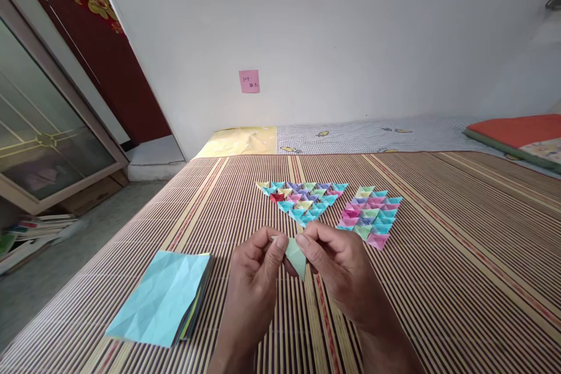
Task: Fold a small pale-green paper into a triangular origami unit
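Both my hands meet over the striped bamboo mat [438, 257], pinching one small pale green folded paper piece [296, 257] between them. My left hand [256, 272] grips its upper left corner with thumb and fingers closed. My right hand [337, 266] holds its right side, fingers curled. Just beyond the hands lie two flat clusters of coloured folded paper triangles: a downward-pointing triangular one [303, 200] and a smaller patch [371, 215] to its right. A stack of creased paper sheets with a light blue one on top [162, 298] lies to the left of my left hand.
The mat covers a low bed against a white wall with a pink sticky note [249, 81]. A red cushion [517, 131] lies at the far right. To the left are a glass-fronted cabinet [48, 128], a dark red door and magazines on the floor [35, 234].
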Motion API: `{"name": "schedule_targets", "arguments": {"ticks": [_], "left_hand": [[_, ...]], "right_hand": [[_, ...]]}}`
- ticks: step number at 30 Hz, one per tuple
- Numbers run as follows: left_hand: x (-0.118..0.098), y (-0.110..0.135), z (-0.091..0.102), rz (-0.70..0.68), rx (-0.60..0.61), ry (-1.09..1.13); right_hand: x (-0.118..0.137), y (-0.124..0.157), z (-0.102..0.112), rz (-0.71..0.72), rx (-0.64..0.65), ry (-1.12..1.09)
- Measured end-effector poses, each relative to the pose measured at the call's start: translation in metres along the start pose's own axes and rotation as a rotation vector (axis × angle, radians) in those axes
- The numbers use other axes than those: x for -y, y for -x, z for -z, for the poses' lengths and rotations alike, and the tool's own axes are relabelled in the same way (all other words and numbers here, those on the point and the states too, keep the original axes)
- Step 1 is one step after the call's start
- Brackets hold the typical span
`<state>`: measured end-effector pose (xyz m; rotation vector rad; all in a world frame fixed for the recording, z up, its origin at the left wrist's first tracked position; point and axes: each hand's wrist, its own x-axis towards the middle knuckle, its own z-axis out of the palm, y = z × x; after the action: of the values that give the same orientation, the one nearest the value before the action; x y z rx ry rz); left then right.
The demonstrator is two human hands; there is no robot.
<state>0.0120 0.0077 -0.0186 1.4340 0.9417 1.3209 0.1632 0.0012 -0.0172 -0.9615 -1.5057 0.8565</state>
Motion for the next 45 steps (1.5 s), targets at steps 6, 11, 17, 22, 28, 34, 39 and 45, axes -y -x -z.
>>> {"name": "schedule_targets", "arguments": {"ticks": [6,11,17,22,28,34,39,45], "left_hand": [[0.002,-0.002,0.000,0.058,0.053,0.102],[0.001,-0.003,-0.002,0.135,0.119,0.192],[0.008,-0.004,0.000,0.117,-0.017,0.256],[0.015,-0.007,0.000,0.141,-0.145,0.327],[0.013,-0.010,0.005,0.166,-0.099,0.313],[0.010,-0.010,0.012,0.207,0.015,0.263],[0.012,-0.011,0.008,0.215,-0.118,0.345],[0.012,-0.011,0.003,0.250,-0.115,0.445]], "right_hand": [[-0.001,-0.001,0.000,-0.031,-0.057,-0.038],[-0.003,-0.003,0.000,-0.034,-0.060,-0.062],[-0.004,-0.004,0.000,-0.077,0.024,-0.113],[-0.003,-0.003,-0.003,-0.084,0.152,-0.076],[-0.005,-0.001,-0.003,-0.066,0.127,0.011],[-0.005,0.000,0.006,-0.100,0.190,0.075],[-0.003,0.001,0.011,-0.060,0.132,0.049],[0.002,-0.001,0.007,0.036,0.040,0.094]]}}
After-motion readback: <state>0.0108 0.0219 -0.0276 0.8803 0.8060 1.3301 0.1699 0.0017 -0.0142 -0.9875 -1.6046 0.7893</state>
